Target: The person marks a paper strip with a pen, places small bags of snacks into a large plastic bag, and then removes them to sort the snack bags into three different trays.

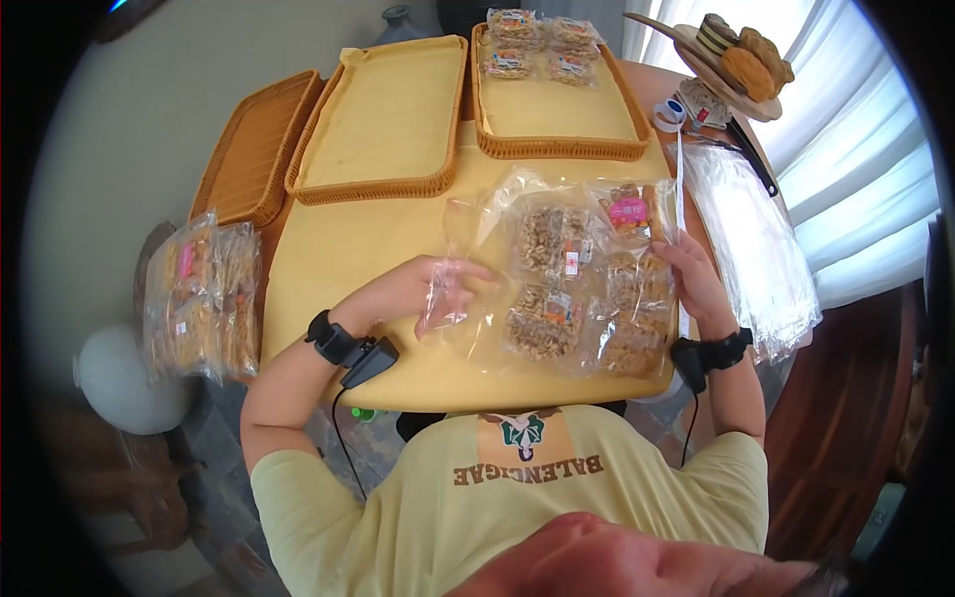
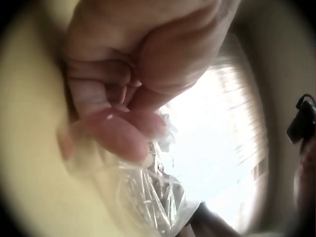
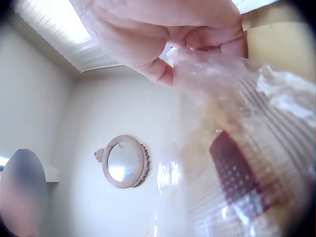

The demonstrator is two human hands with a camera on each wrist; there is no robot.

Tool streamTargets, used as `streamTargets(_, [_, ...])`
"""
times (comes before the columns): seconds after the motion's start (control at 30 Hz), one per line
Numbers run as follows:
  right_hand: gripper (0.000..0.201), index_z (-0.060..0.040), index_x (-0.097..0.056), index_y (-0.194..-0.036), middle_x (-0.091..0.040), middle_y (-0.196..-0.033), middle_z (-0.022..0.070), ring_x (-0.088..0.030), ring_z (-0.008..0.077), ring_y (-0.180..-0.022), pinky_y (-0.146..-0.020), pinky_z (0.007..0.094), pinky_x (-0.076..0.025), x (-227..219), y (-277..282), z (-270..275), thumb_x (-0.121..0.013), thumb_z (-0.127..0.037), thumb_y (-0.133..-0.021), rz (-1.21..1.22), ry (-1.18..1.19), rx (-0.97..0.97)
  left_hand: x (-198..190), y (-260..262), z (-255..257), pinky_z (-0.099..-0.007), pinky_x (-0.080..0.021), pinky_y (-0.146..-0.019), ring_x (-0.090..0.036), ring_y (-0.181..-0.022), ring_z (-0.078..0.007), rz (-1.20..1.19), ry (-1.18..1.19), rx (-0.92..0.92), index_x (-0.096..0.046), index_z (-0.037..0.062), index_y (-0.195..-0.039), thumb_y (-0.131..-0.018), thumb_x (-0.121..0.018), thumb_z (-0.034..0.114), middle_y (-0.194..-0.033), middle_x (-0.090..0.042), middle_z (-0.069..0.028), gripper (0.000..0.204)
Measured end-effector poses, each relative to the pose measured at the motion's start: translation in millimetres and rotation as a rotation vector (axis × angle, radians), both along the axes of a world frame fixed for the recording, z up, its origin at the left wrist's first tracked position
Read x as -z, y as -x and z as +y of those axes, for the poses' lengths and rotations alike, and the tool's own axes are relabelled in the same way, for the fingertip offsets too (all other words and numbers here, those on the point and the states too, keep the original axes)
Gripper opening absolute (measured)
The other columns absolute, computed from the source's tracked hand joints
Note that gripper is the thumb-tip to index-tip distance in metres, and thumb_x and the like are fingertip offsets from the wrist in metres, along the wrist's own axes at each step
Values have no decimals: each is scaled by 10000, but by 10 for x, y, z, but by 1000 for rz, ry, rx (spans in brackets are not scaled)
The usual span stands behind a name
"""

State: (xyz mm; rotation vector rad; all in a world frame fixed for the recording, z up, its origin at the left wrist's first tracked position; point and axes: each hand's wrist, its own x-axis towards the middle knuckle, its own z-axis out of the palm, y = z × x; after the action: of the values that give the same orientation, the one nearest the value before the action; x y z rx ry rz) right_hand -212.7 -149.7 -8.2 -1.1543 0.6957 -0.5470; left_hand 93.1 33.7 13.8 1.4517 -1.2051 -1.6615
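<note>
A large clear plastic bag lies over the yellow table, holding several small packs of crumbly, nutty-looking snacks. One pack inside has a pink label. My right hand pinches the bag's right edge between thumb and fingers; the right wrist view shows the film hanging below that grip. At the bag's loose left end is my left hand, its index finger stretched toward the packs and clear film overlapping its fingers. In the left wrist view, crinkled film lies just beyond the fingertips.
At the back stand a wicker tray with several packs, a cloth-lined one and a brown one. Filled bags stand at left. Flat clear bags, a tape roll and a hat are at right.
</note>
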Motion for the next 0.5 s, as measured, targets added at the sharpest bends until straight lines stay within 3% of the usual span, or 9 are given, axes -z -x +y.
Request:
streamTargets(0.07, [348,7,-422,-1152,-555,-1020,48,-532,100,-897,-789,237,-422,-14,-3,31,-501,-91,-827,-1,-22,-10,-136,107,-104,-190,-385,-402,-467,-466,-60,-83,29,150,-473,77,-1140,-854,-494,147,-637,-515,-2,295])
streamTargets(0.17, [396,1,-401,-1177,-553,-1004,54,-528,103,-884,-798,240,-409,-97,-55,137,-531,-79,-811,15,-21,30,-73,68,-222,-188,-368,-393,-471,-470,-55,-61,205,173,-457,87,-1165,-865,-493,201,-640,-521,-7,323])
streamTargets(0.3, [474,8,-357,-1211,-534,-1029,49,-509,91,-887,-804,232,-396,-46,-46,152,-566,-70,-792,113,140,-29,-27,101,-244,-182,-362,-388,-466,-449,-59,-73,173,78,-384,103,-1235,-876,-473,247,-633,-528,-30,396])
streamTargets(0.37, [450,10,-377,-1194,-540,-1018,42,-509,88,-881,-785,226,-398,-147,-77,206,-563,-62,-790,95,194,34,-124,155,-160,-172,-330,-401,-449,-412,-73,156,239,13,-279,98,-1302,-876,-409,402,-596,-531,-58,539])
streamTargets(0.5, [418,11,-401,-1170,-558,-996,41,-522,88,-866,-752,220,-405,-293,-55,164,-557,-55,-788,33,284,58,-267,134,-54,-168,-298,-368,-403,-361,-60,256,267,37,-206,104,-1328,-855,-325,532,-587,-530,-75,650])
